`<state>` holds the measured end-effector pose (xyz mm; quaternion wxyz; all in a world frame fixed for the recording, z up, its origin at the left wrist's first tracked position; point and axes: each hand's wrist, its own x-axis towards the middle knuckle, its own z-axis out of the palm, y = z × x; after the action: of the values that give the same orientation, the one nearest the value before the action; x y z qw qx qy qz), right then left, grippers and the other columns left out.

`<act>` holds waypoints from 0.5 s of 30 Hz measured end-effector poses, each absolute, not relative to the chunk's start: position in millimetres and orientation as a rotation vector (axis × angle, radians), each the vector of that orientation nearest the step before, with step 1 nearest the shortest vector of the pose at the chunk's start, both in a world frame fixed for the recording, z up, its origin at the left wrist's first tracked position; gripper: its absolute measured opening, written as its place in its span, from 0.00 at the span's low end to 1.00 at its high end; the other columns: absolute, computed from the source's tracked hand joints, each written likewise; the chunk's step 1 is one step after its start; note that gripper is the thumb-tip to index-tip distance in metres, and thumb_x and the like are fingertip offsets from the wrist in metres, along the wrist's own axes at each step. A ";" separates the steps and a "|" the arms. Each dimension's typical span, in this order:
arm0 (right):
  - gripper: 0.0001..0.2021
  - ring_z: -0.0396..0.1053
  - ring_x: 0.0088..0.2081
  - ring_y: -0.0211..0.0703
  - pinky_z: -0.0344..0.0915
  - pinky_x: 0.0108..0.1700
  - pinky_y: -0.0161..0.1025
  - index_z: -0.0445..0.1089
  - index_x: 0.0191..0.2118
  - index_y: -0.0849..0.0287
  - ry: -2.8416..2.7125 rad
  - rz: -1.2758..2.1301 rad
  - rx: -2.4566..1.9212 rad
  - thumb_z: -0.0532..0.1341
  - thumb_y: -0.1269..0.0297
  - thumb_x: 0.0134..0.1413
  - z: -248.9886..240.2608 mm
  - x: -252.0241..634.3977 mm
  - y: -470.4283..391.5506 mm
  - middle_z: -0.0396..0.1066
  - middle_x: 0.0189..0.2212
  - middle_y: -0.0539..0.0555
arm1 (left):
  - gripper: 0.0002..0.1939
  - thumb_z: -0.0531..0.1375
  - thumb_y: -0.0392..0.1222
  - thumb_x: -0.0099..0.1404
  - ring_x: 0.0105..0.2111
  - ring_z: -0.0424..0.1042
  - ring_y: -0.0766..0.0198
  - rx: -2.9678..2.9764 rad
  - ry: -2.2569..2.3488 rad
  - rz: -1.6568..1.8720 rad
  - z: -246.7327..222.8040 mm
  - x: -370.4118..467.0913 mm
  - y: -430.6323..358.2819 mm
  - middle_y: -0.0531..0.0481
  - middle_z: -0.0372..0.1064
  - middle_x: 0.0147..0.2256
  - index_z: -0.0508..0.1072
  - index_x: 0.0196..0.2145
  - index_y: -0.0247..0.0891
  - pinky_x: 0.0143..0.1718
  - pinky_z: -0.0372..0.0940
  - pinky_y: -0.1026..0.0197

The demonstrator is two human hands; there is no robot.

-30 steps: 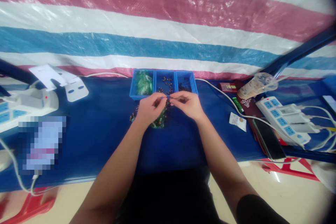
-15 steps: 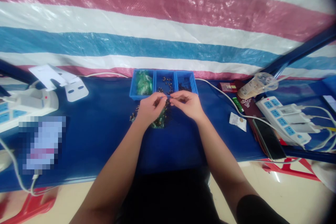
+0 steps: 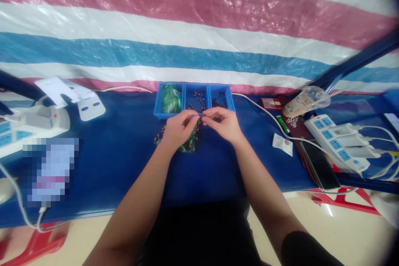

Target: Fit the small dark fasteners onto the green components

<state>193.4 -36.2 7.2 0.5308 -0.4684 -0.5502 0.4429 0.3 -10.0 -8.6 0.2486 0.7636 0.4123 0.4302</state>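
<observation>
My left hand (image 3: 181, 127) and my right hand (image 3: 222, 123) meet fingertip to fingertip just in front of three joined blue bins. Both are closed in a pinch; whatever they grip is too small to make out. Under and beside the left hand lies a heap of small metal parts with green plastic (image 3: 188, 144). The left bin (image 3: 158, 99) holds a green plastic bag (image 3: 172, 99). In the middle bin (image 3: 190, 89) are small brass-coloured metal pieces (image 3: 199, 96). Dark thin pieces, perhaps screws, lie in the right bin (image 3: 230, 100).
At the right are a plastic drink cup (image 3: 304, 102), a power strip (image 3: 336, 143) with chargers, a dark phone (image 3: 320, 164) and a white packet (image 3: 282, 144). At the left stand a white stand (image 3: 90, 107), another power strip (image 3: 50, 121) and a blurred-out phone (image 3: 54, 170). A striped sheet (image 3: 187, 25) hangs behind.
Almost nothing differs. Both hands keep their pinch at the same spot, with only a very slight shift at the fingertips.
</observation>
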 end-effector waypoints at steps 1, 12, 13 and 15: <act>0.17 0.79 0.31 0.41 0.77 0.36 0.40 0.78 0.40 0.58 -1.311 1.058 -1.114 0.73 0.53 0.48 6.8 193.5 -36.1 0.80 0.33 0.53 | 0.09 0.60 0.46 0.71 0.23 0.69 0.70 2.073 1.126 1.158 -8.5 0.3 -10.1 0.54 0.75 0.27 0.78 0.41 0.40 0.28 0.64 0.66; 0.15 0.79 0.31 0.42 0.78 0.36 0.41 0.77 0.37 0.58 -1.289 1.049 -1.097 0.74 0.54 0.48 8.8 192.8 -36.9 0.80 0.32 0.53 | 0.09 0.62 0.46 0.70 0.23 0.69 0.70 2.127 1.150 1.183 -7.3 -0.1 -8.9 0.54 0.75 0.26 0.79 0.41 0.40 0.28 0.64 0.67; 0.15 0.79 0.31 0.42 0.78 0.36 0.42 0.77 0.37 0.58 -1.288 1.051 -1.100 0.74 0.54 0.47 8.4 193.0 -36.8 0.80 0.32 0.54 | 0.09 0.62 0.46 0.69 0.22 0.68 0.71 2.127 1.151 1.198 -7.4 0.0 -8.7 0.54 0.74 0.26 0.80 0.41 0.40 0.28 0.64 0.67; 0.15 0.79 0.31 0.42 0.78 0.37 0.42 0.77 0.37 0.58 -1.286 1.055 -1.103 0.73 0.54 0.47 7.5 193.6 -36.4 0.80 0.33 0.54 | 0.09 0.63 0.46 0.68 0.21 0.67 0.71 2.120 1.140 1.224 -7.8 0.4 -8.7 0.55 0.73 0.25 0.79 0.42 0.40 0.28 0.64 0.67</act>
<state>193.6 -36.4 7.5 0.5420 -0.4644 -0.5416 0.4441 0.4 -8.7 -7.8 0.2188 0.7661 0.4118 0.4422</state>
